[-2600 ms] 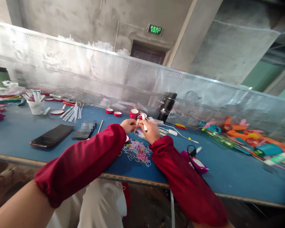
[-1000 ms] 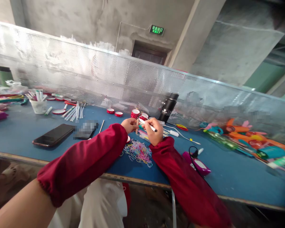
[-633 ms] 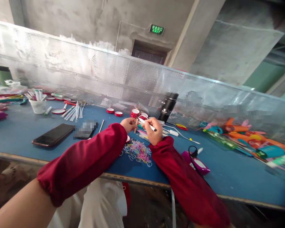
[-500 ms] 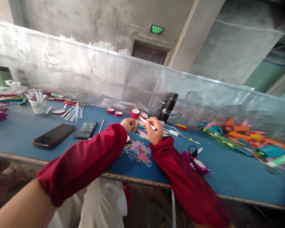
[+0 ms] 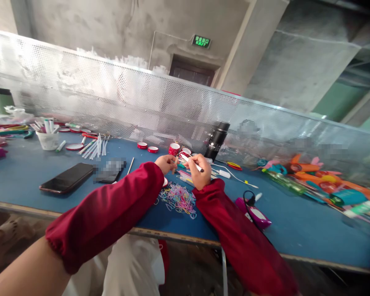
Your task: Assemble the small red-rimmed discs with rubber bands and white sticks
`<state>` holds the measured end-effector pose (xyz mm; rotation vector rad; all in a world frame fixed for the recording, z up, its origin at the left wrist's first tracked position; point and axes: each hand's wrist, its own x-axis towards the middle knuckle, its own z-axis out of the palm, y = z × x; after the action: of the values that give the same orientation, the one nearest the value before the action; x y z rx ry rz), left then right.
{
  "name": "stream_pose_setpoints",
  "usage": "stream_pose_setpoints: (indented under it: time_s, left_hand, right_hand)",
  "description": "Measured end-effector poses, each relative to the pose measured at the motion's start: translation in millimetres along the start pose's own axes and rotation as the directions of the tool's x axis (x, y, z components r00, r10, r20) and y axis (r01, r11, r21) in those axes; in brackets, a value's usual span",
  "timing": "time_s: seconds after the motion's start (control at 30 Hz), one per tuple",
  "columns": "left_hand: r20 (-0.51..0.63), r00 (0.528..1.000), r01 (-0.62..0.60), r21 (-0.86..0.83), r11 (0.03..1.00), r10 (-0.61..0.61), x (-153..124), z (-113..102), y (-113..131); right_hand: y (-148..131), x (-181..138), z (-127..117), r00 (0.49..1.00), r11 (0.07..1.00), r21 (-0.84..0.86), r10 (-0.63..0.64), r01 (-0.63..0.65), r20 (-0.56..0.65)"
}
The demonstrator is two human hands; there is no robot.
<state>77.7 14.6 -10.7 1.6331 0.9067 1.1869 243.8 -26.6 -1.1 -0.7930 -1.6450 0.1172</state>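
My right hand (image 5: 200,169) grips a white marker (image 5: 195,164) with a black end, its other end pointing left toward my left hand. Pinched in my left hand (image 5: 165,164) is a small tan stick (image 5: 175,164), held upright; its details are too small to make out. The two hands are close together above the blue table. Just below them lies a pile of colourful rubber bands (image 5: 180,199). Several thin coloured sticks (image 5: 185,176) lie beneath my right hand, partly hidden by it.
Red tape rolls (image 5: 174,149) and a black bottle (image 5: 217,142) stand behind my hands. To the left are a phone (image 5: 67,179), white sticks (image 5: 94,146) and a cup of markers (image 5: 47,141). A purple device (image 5: 255,213) and orange items (image 5: 314,176) lie right.
The view has shifted very slightly. Both hands keep their hold, and the marker stays close to the tan stick with little visible movement.
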Motion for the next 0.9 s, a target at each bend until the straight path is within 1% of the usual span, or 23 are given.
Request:
stream_pose_setpoints:
  time_s: [0.17,0.27,0.4,0.6,0.77,0.9]
  left_hand:
    - [0.001,1.000,-0.006,-0.015,1.000,0.006,0.7,-0.4,0.0]
    - [0.007,1.000,-0.011,0.003,1.000,0.011,1.5,-1.0,-0.6]
    - [0.018,1.000,-0.011,0.026,1.000,0.010,1.3,-1.7,-0.4]
    - [0.010,1.000,-0.025,0.057,0.998,0.025,0.3,-2.1,0.7]
    - [0.010,1.000,-0.027,0.056,0.998,0.027,1.2,-2.0,-0.8]
    - [0.011,0.999,-0.038,0.059,0.998,0.038,0.9,-2.3,-1.4]
  right_hand:
    - [-2.4,-1.3,-1.4,0.999,0.999,0.006,-0.032,0.032,0.023]
    - [-0.9,-1.4,-0.1,1.000,1.000,0.001,-0.017,0.017,0.025]
    - [0.1,-1.2,1.1,1.000,1.000,0.010,0.007,-0.007,-0.009]
    - [-0.8,-1.4,0.6,1.000,1.000,-0.001,-0.005,0.005,0.017]
    - [-0.8,-1.3,0.8,1.000,1.000,0.001,0.018,-0.018,-0.010]
    - [-3.9,-2.1,-0.1,1.000,1.000,-0.003,-0.011,0.011,0.025]
